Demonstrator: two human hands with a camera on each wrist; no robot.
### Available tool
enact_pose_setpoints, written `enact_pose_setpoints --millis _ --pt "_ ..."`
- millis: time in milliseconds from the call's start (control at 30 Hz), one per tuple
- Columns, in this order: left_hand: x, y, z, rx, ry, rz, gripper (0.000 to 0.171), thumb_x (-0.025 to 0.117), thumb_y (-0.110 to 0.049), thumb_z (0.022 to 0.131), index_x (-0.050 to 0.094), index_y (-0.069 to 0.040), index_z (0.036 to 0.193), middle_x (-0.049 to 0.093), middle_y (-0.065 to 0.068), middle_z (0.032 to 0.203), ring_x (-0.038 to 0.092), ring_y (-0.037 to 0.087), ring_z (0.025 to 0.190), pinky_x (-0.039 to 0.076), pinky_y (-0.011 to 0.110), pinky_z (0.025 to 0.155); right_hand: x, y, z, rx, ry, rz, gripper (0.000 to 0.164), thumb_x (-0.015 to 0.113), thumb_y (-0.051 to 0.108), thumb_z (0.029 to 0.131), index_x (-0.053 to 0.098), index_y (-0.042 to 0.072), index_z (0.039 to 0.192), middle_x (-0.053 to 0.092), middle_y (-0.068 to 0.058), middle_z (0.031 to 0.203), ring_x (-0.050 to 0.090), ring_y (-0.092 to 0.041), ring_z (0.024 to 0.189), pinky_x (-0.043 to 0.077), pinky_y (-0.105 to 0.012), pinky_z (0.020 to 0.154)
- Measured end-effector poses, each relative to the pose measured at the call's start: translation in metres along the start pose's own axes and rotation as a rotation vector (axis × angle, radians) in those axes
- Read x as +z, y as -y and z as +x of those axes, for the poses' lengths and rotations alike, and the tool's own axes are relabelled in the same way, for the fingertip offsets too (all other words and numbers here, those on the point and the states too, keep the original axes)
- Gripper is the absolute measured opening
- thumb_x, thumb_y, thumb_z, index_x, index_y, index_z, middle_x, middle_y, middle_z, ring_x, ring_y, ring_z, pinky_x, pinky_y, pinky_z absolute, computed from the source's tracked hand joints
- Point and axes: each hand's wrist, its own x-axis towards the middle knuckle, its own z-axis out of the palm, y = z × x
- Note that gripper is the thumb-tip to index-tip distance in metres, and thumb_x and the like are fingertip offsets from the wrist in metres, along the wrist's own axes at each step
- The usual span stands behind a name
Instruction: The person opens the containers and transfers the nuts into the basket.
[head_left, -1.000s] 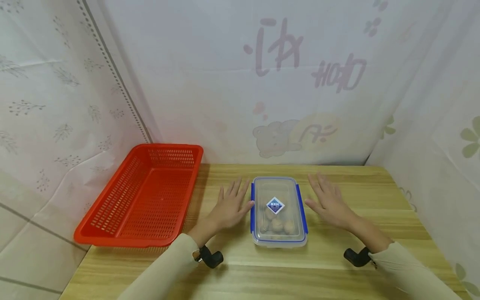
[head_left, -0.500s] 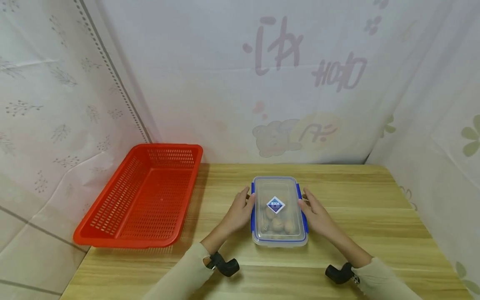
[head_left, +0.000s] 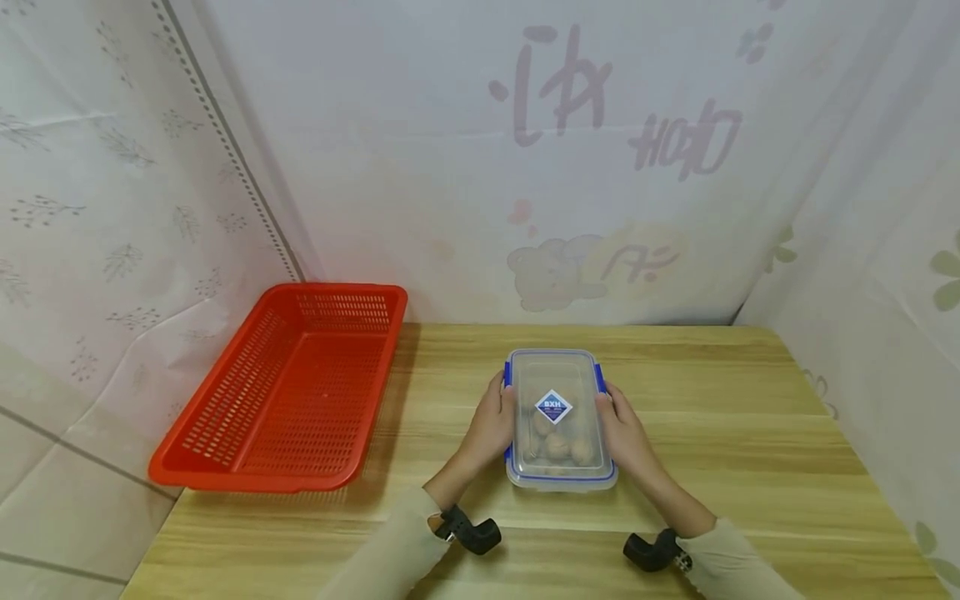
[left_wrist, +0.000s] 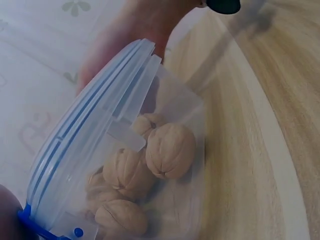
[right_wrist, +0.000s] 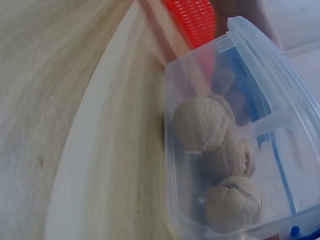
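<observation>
A clear plastic food container [head_left: 558,371] with blue side clips and a blue seal line stands on the wooden table. Its lid is on and bears a diamond sticker [head_left: 553,407] reading BXH. Several walnuts [left_wrist: 171,150] lie inside, toward the end near the person. My left hand [head_left: 491,427] grips the container's left side, thumb up at the lid's edge. On the opposite side my right hand [head_left: 628,435] holds it the same way. The fingers under the rim are mostly hidden in the head view. In the right wrist view, walnuts [right_wrist: 234,204] show through the wall.
A red slotted plastic basket [head_left: 322,392] with nothing in it stands at the left of the table [head_left: 720,400]. Patterned cloth walls [head_left: 435,167] enclose the back and both sides. Each wrist wears a black camera mount [head_left: 480,536].
Both hands have come inward from beside the container, fingers first spread, and now hold its two sides. The container and the basket stay where they were.
</observation>
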Motion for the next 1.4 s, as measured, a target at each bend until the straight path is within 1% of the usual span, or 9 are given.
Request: enact_pose_setpoints --millis 267,467,600,733,967,1167,1233,1300,1400 --pt "0.0021 0.0003 -0.0009 -0.032 -0.004 0.039 0.049 0.028 -0.019 0.114 0.026 0.004 0.157 0.042 0.03 0.153 0.041 0.047 0.139 0.033 0.059 0.114 0.0024 -0.0006 -0.0026 0.075 -0.013 0.008 0.066 0.023 0.042 0.112 0.019 -0.004 0.159 0.025 -0.031 0.16 0.024 -0.05 0.147 0.019 -0.061 0.119" --pt "0.005 0.0008 -0.0008 -0.046 -0.015 0.044 0.048 0.027 -0.018 0.113 0.027 0.004 0.156 0.043 0.03 0.151 0.043 0.047 0.137 0.034 0.059 0.113 0.0026 -0.0021 -0.0026 0.06 -0.029 -0.011 0.062 0.02 0.036 0.113 0.025 -0.007 0.157 0.032 -0.033 0.156 0.031 -0.05 0.144 0.023 -0.061 0.118" --pt "0.0061 0.0014 -0.0006 -0.051 -0.024 0.045 0.048 0.028 -0.018 0.113 0.027 0.004 0.156 0.044 0.03 0.151 0.044 0.047 0.137 0.035 0.059 0.113 0.003 -0.0002 -0.002 0.049 -0.061 -0.036 0.058 0.022 0.032 0.113 0.034 -0.008 0.153 0.042 -0.034 0.15 0.041 -0.05 0.138 0.031 -0.062 0.115" --pt "0.0069 0.0014 0.0006 -0.056 -0.022 0.037 0.05 0.027 -0.018 0.113 0.025 0.005 0.157 0.042 0.03 0.152 0.042 0.046 0.139 0.034 0.058 0.114 0.0029 0.0019 -0.0013 0.039 -0.089 -0.062 0.053 0.024 0.028 0.113 0.043 -0.008 0.147 0.053 -0.033 0.138 0.053 -0.048 0.124 0.041 -0.062 0.106" --pt "0.0077 0.0003 0.0004 -0.074 -0.031 0.053 0.051 0.027 -0.019 0.113 0.023 0.003 0.158 0.041 0.027 0.154 0.042 0.043 0.14 0.034 0.056 0.115 0.002 0.0037 0.0 0.025 -0.09 -0.091 0.051 0.023 0.023 0.113 0.041 -0.011 0.146 0.05 -0.036 0.139 0.047 -0.05 0.131 0.036 -0.063 0.111" --pt "0.008 -0.0007 -0.0014 -0.051 -0.025 0.096 0.049 0.027 -0.016 0.113 0.025 0.005 0.157 0.044 0.029 0.152 0.045 0.044 0.137 0.036 0.057 0.113 -0.0001 -0.0035 -0.0023 0.035 -0.143 -0.134 0.04 0.026 0.014 0.112 0.052 -0.012 0.127 0.059 -0.029 0.112 0.057 -0.041 0.105 0.045 -0.057 0.095" --pt "0.0077 -0.0008 -0.0015 -0.049 -0.027 0.105 0.049 0.027 -0.016 0.113 0.025 0.005 0.157 0.044 0.029 0.151 0.045 0.045 0.137 0.037 0.057 0.112 -0.0009 -0.0041 -0.0024 0.043 -0.132 -0.128 0.041 0.026 0.015 0.112 0.051 -0.012 0.13 0.059 -0.031 0.117 0.057 -0.043 0.11 0.044 -0.059 0.097" --pt "0.0074 -0.0011 -0.0017 -0.05 -0.034 0.103 0.049 0.027 -0.016 0.113 0.025 0.005 0.157 0.044 0.029 0.151 0.046 0.045 0.136 0.037 0.057 0.112 -0.0021 -0.0044 -0.001 0.04 -0.118 -0.131 0.045 0.026 0.018 0.112 0.048 -0.013 0.137 0.056 -0.035 0.128 0.053 -0.048 0.121 0.039 -0.062 0.106" --pt "0.0076 -0.0015 -0.0025 -0.071 -0.04 0.099 0.049 0.027 -0.016 0.113 0.025 0.003 0.158 0.045 0.029 0.151 0.046 0.044 0.136 0.037 0.056 0.112 -0.005 -0.0056 0.0005 0.073 -0.08 -0.126 0.053 0.024 0.026 0.113 0.039 -0.011 0.148 0.044 -0.036 0.146 0.039 -0.051 0.138 0.028 -0.063 0.115"
